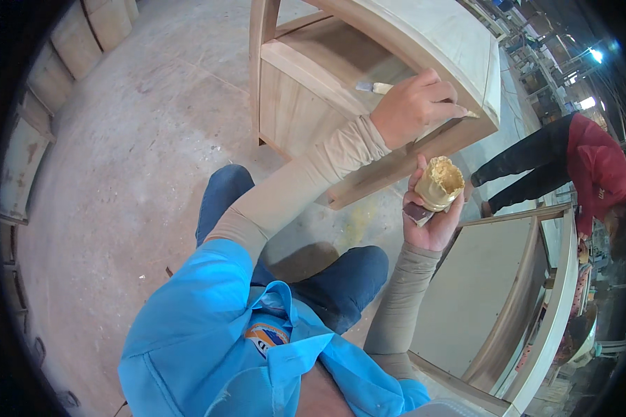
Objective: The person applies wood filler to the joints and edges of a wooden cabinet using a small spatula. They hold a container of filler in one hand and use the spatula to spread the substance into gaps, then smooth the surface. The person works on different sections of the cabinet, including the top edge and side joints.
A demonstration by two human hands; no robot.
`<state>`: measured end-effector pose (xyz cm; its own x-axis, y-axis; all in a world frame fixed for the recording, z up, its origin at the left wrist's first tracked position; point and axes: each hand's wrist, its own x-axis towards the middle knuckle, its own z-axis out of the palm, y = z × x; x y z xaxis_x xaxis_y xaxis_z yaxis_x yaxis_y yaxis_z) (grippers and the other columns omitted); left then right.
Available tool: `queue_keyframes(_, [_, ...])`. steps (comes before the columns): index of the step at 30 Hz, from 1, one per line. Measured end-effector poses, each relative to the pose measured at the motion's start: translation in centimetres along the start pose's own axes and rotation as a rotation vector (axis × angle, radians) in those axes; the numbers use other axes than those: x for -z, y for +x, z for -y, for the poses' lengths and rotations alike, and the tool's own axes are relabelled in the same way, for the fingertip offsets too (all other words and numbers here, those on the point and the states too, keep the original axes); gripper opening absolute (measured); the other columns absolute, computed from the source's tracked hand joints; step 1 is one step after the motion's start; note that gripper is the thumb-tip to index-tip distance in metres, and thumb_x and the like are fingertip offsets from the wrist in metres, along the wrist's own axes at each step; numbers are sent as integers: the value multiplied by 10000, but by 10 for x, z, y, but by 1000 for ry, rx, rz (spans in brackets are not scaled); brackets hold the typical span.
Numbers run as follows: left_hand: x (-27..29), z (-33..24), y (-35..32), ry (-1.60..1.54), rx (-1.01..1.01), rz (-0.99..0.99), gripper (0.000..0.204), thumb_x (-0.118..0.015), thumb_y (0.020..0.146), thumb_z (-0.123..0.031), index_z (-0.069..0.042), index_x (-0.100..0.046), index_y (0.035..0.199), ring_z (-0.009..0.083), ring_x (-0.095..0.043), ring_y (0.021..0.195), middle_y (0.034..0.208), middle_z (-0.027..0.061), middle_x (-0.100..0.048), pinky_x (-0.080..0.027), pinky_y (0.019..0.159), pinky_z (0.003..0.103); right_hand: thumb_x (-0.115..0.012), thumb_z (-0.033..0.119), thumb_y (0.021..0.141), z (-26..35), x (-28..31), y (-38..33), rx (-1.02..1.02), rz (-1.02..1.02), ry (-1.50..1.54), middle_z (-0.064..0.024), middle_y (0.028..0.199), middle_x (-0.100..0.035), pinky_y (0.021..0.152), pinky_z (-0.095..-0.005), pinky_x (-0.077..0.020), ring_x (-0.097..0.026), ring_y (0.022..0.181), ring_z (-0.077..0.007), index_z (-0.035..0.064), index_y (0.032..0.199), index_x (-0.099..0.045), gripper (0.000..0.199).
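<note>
My left hand (417, 108) is closed around a slim tool with a pale shaft and a greyish end (372, 87). Its opposite tip, with a dab of yellowish paste, is at the front edge of an unpainted wooden cabinet (368, 66). Whether the tool is a putty knife or a brush I cannot tell. Below and to the right, my right hand (435, 226) grips a small cup (439, 184) caked with yellowish paste, its rim ragged. Beneath the cup, the same hand holds a flat dark brown piece with a pale edge (418, 213), perhaps folded sandpaper.
A second wooden piece with a pale panel (473, 295) stands close by my right arm. Beyond it a person in a red top (598, 160) bends forward. Several wooden pieces (76, 42) line the far left of the dusty concrete floor (132, 139). My knees are below the cabinet.
</note>
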<state>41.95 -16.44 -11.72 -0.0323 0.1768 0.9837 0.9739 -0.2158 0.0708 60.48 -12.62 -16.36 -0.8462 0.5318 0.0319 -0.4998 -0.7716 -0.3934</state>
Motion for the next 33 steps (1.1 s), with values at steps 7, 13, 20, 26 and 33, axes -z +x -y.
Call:
queue_keyframes(7, [0,4,9,37,-56,-34,264,-685,694,-64,-168,-708,936,185,-519,776,831,-26,-580,-477,679,278,-437,392,945,1,0,0,-11,-4,6,-232,1436,-337,599,-284,-485,-573,1067,-294,75,1362,-383,526])
queue_keyframes(13, [7,7,-6,-1,12,45,314,-698,675,-49,-177,-712,961,188,-515,777,826,-29,-584,-468,692,291,-444,382,945,0,1,1,4,19,-13,-239,1433,-339,607,-278,-480,-564,1081,-288,74,1365,-382,525])
queue_keyframes(20, [9,3,4,14,-26,-55,342,-693,660,-39,-171,-709,975,187,-499,762,848,-27,-596,-456,693,285,-439,383,948,-1,0,-1,16,2,-8,-236,1440,-330,618,-281,-478,-552,1090,-282,77,1371,-377,526])
queue_keyframes(26, [2,0,-4,142,-51,-13,341,-651,658,-42,-141,-700,981,187,-499,774,890,-16,-594,-465,700,279,-429,393,950,2,5,0,-6,31,1,-231,1441,-336,631,-288,-478,-541,1106,-281,84,1372,-381,524])
queue_keyframes(33, [9,-6,-7,57,1,-48,338,-648,666,-37,-144,-701,982,192,-499,792,881,-16,-587,-465,700,288,-421,386,953,0,4,0,1,24,0,-220,1433,-355,626,-285,-478,-542,1104,-276,82,1367,-390,515])
